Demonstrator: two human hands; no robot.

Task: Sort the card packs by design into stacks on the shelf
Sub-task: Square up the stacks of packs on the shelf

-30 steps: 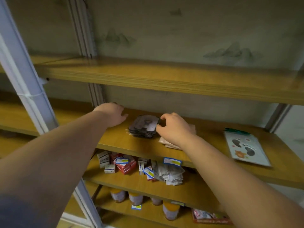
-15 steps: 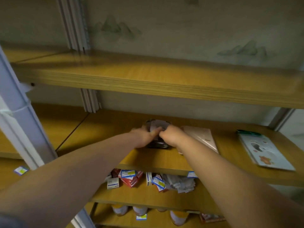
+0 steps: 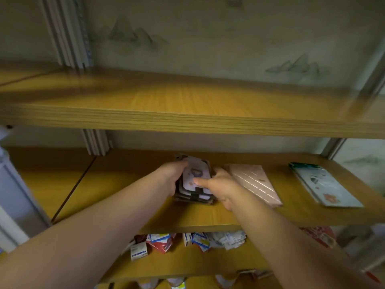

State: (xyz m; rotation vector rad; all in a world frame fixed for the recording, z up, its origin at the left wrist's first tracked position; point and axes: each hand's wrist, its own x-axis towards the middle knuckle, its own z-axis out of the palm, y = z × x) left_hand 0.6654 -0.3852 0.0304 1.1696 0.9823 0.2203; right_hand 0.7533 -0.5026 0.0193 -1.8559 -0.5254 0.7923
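Observation:
A stack of dark card packs [image 3: 194, 178] with a pale purple top face lies on the middle wooden shelf [image 3: 129, 184]. My left hand [image 3: 169, 177] grips the stack's left side. My right hand [image 3: 218, 187] holds its right side, thumb laid across the top pack. Just right of the stack lies a pink striped stack of packs [image 3: 255, 183]. Further right sits a pale blue stack of packs [image 3: 325, 185] with a green top edge. My hands hide the sides of the dark stack.
An upper wooden shelf [image 3: 187, 115] overhangs the middle one. Below, a lower shelf holds small red, white and blue boxes [image 3: 154, 244] and crumpled white packets [image 3: 225, 239]. Grey metal uprights [image 3: 96, 142] stand behind on the left, and a white post [image 3: 12, 184] at far left.
My left hand moved right from the bare shelf onto the dark stack. Both hands now clasp it from either side, and the pink striped stack is uncovered.

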